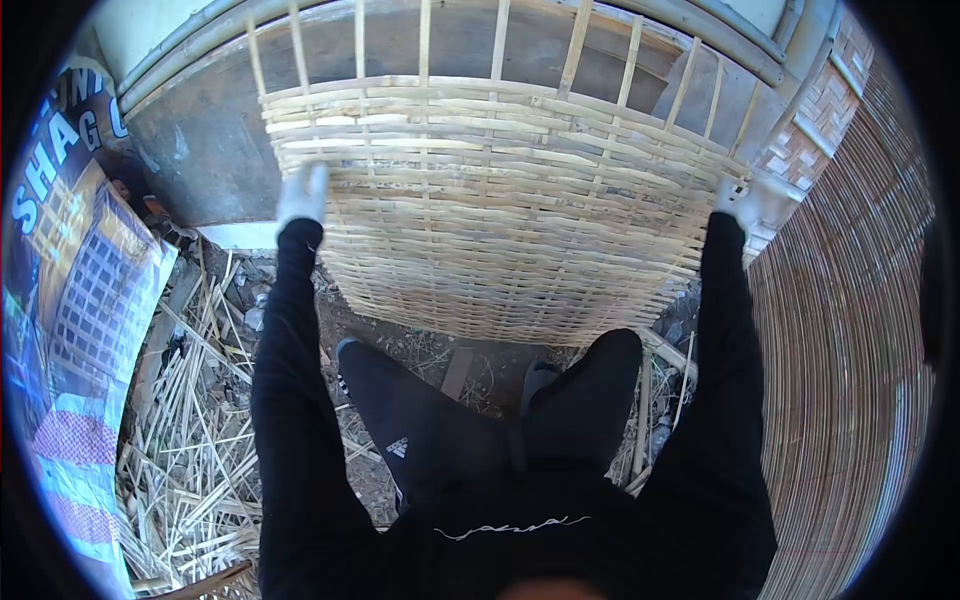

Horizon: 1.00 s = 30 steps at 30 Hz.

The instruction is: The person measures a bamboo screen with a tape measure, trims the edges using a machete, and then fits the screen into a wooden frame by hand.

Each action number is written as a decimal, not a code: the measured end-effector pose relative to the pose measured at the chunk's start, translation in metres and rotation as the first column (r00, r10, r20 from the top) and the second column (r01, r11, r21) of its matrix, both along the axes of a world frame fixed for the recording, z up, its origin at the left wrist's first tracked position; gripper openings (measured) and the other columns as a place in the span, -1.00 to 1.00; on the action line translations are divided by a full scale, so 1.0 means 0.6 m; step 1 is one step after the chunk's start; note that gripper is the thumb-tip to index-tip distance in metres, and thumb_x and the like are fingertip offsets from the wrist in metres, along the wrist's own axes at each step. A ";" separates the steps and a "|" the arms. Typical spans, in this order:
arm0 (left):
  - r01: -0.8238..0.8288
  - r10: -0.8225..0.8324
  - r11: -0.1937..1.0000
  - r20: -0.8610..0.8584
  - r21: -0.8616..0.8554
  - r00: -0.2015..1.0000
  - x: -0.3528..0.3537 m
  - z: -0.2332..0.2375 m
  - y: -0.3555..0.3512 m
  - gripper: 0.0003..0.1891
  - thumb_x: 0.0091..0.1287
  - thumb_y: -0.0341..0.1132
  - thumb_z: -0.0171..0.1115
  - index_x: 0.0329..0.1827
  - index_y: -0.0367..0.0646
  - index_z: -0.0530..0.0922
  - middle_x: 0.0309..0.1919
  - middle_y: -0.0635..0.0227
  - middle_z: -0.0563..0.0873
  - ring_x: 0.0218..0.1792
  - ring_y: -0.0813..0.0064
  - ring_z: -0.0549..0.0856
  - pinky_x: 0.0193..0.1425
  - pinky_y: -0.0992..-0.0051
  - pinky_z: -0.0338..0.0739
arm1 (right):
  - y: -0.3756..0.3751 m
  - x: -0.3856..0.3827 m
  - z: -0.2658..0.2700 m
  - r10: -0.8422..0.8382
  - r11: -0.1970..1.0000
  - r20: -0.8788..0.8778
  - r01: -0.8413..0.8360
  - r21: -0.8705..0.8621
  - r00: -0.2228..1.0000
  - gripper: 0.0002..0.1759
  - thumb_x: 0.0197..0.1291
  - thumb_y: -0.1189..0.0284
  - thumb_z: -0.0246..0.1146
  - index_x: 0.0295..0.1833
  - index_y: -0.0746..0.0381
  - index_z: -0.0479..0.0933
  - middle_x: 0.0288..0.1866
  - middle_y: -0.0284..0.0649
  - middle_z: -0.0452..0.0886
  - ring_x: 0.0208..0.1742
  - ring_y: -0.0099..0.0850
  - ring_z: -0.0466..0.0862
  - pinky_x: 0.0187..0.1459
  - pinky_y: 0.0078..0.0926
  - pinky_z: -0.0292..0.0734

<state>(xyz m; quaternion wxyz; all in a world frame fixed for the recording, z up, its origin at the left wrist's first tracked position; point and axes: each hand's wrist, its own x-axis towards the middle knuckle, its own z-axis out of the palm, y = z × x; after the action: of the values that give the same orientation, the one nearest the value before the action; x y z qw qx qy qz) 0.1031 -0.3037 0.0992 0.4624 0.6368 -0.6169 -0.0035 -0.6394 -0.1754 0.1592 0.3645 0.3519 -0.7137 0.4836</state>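
A woven bamboo panel (pixel 500 210) stands upright in front of me, its bare vertical slats rising above the tight weave. White gloves cover both of my hands. My left hand (pixel 303 193) grips the panel's left edge, a little below the top of the weave. At the opposite edge, my right hand (pixel 730 195) is closed on the panel at about the same height. The fingers behind the panel are partly hidden. The panel's lower edge hangs just past my knees.
Cut bamboo strips (pixel 200 430) litter the ground to the left, beside a printed banner (pixel 95 300). A wall of thin upright canes (pixel 850 400) curves along the right. Behind the panel are a grey board (pixel 200 150) and bamboo poles (pixel 190 50).
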 end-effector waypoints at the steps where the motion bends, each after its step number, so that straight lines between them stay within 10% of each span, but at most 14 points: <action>1: 0.110 -0.098 0.967 -0.064 0.229 0.993 -0.017 -0.049 0.033 -0.33 0.41 0.19 0.10 0.31 -0.23 0.54 0.20 -0.09 0.64 0.27 0.00 0.59 0.40 0.23 0.40 | 0.032 0.049 -0.061 0.012 0.999 -0.008 -0.011 0.045 1.000 -0.19 0.05 0.05 0.43 0.29 0.37 0.45 0.19 0.19 0.57 0.22 0.09 0.56 0.22 -0.02 0.47; 5: 0.387 -0.463 0.669 -0.051 0.635 0.885 -0.093 -0.294 0.229 -0.32 0.41 0.21 0.01 0.25 -0.26 0.56 0.15 -0.10 0.66 0.23 0.01 0.62 0.35 0.23 0.44 | 0.166 0.227 -0.406 0.116 0.861 0.148 -0.174 0.477 0.982 -0.15 0.08 -0.02 0.39 0.40 0.21 0.39 0.34 0.05 0.52 0.30 0.03 0.53 0.36 -0.06 0.36; 6: 0.426 -0.592 0.415 -0.117 0.804 0.798 -0.118 -0.254 0.305 -0.36 0.42 0.16 -0.01 0.24 -0.24 0.58 0.14 -0.03 0.68 0.21 0.03 0.63 0.33 0.20 0.45 | 0.219 0.318 -0.430 -0.011 0.691 0.310 -0.217 0.689 0.951 -0.14 0.09 -0.04 0.36 0.44 0.15 0.37 0.38 0.05 0.49 0.32 0.01 0.52 0.37 -0.03 0.34; 10: 0.174 -0.884 0.062 -0.027 0.983 0.466 -0.199 -0.427 0.373 -0.37 0.40 0.19 0.00 0.14 -0.22 0.65 0.09 0.00 0.70 0.16 -0.01 0.64 0.28 0.17 0.47 | 0.311 0.494 -0.352 0.452 0.330 0.199 -0.370 0.868 0.870 -0.55 0.19 0.06 0.30 0.09 0.09 0.64 0.04 -0.08 0.73 0.05 -0.09 0.69 0.24 -0.10 0.43; 16: 0.375 -0.779 0.101 -0.162 0.921 0.606 -0.232 -0.403 0.404 -0.40 0.38 0.19 0.07 0.09 -0.19 0.67 0.06 0.04 0.72 0.15 0.05 0.66 0.27 0.19 0.48 | 0.300 0.545 -0.395 0.704 0.041 0.324 -0.492 0.870 0.632 -0.64 0.23 0.11 0.28 0.00 0.09 0.67 -0.07 -0.18 0.77 -0.13 -0.14 0.74 0.05 -0.22 0.57; 21: 0.448 -0.636 0.253 -0.201 0.857 0.745 -0.212 -0.375 0.409 -0.44 0.36 0.17 0.13 0.12 -0.13 0.66 0.10 0.11 0.71 0.15 0.10 0.66 0.23 0.23 0.51 | 0.285 0.559 -0.399 0.488 -0.157 0.611 -0.626 0.764 0.624 -0.57 0.29 0.12 0.25 0.13 0.15 0.63 -0.04 -0.12 0.75 -0.01 -0.17 0.74 0.05 -0.28 0.61; 25: 0.502 -0.587 0.292 -0.262 0.814 0.766 -0.202 -0.378 0.404 -0.43 0.36 0.18 0.13 0.14 -0.11 0.65 0.09 0.10 0.71 0.14 0.09 0.66 0.23 0.22 0.51 | 0.244 0.537 -0.439 0.483 -0.200 0.675 -0.681 0.705 0.557 -0.54 0.29 0.14 0.25 0.16 0.20 0.60 0.03 -0.04 0.71 0.04 -0.12 0.72 0.12 -0.22 0.59; 30: 0.477 -0.632 0.249 -0.232 0.843 0.739 -0.192 -0.376 0.401 -0.41 0.37 0.20 0.10 0.15 -0.13 0.64 0.08 0.08 0.71 0.14 0.06 0.66 0.25 0.19 0.49 | 0.102 0.535 -0.303 0.620 0.042 0.562 -0.739 0.673 0.547 -0.50 0.24 0.18 0.30 0.17 0.28 0.57 -0.02 0.04 0.70 0.02 -0.11 0.71 0.08 -0.22 0.59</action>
<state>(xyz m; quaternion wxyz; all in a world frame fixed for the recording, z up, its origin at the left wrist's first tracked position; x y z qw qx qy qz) -0.0123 -0.0632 -0.1261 -0.0046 0.5154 -0.7437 -0.4257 -0.3184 -0.1143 -0.0224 -0.1861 0.7463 -0.6134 0.1794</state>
